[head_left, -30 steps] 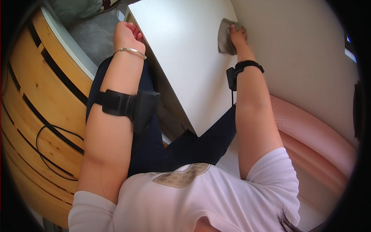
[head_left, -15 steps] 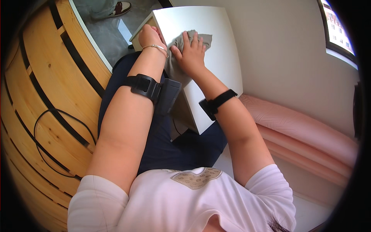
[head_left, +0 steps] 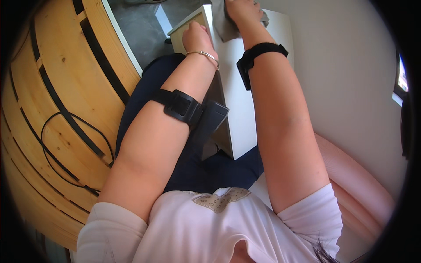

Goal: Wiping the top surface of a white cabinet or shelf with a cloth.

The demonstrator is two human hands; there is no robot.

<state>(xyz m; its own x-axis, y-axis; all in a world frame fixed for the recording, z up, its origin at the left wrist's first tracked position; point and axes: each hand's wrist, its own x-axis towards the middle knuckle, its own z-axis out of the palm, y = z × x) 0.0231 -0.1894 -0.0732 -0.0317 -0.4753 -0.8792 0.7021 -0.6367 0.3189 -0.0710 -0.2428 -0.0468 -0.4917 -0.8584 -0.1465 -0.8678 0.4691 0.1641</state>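
Observation:
My right hand (head_left: 244,12) presses a crumpled grey cloth (head_left: 225,27) onto the far part of a white cabinet's top (head_left: 240,114). Its fingers are partly cut off by the picture's upper edge, and the cloth shows on both sides of the hand. To the left, my left hand (head_left: 197,38) is closed like a fist against the cabinet's left edge. Its fingertips are turned out of sight, so what they hold, if anything, is hidden. A thin bracelet (head_left: 202,53) circles the left wrist.
A slatted wooden bench or bed base (head_left: 70,74) lies on the left, with a black cable (head_left: 81,116) looped over it. Grey shiny floor (head_left: 140,26) shows beyond. On the right are a pale wall (head_left: 346,74) and pink padded fabric (head_left: 359,175). My dark-trousered legs straddle the cabinet's near end.
My right hand has slid away from me along the cabinet top, taking the grey cloth with it. My left hand stays closed at the cabinet's edge. The view has shifted somewhat.

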